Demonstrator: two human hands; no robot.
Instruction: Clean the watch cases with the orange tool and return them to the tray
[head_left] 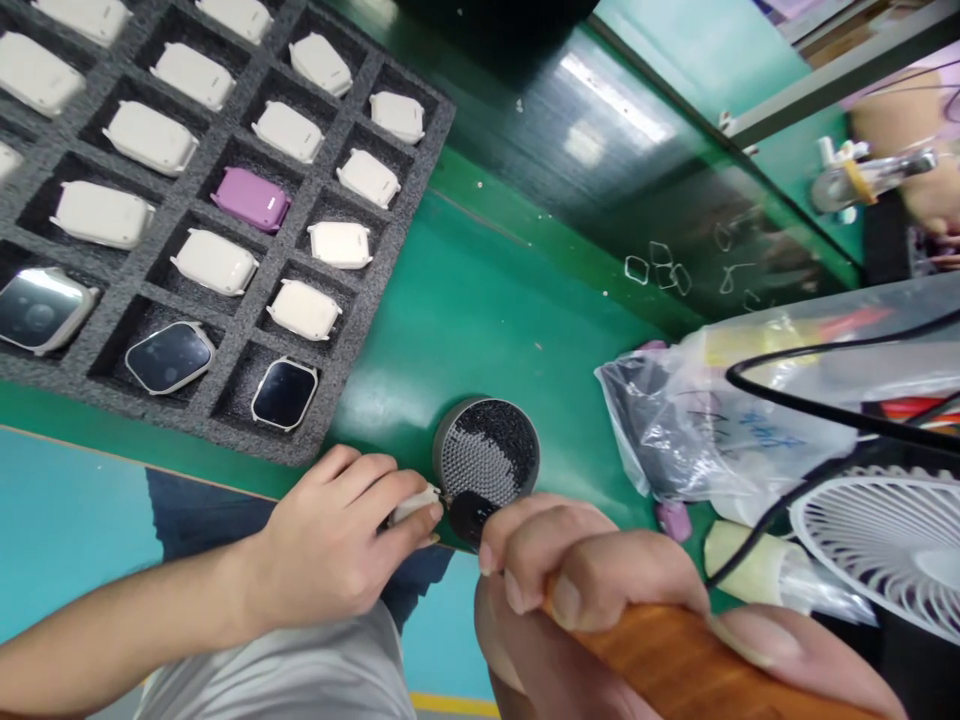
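My left hand (341, 545) rests at the near edge of the green table (480, 300), its fingers pinched on a small white watch case (415, 502). My right hand (600, 590) is wrapped round an orange-brown tool handle (675, 660); the tool's dark tip (469, 512) meets the white case. Just behind them stands a round grey cup (487, 452) filled with tiny screws.
A dark foam tray (225, 200) at the left holds several white watch cases, one purple case (251, 198) and three with dark screens. Plastic bags (712, 420), a black cable and a white fan (885, 540) lie at the right. Another person's arm (900, 130) shows top right.
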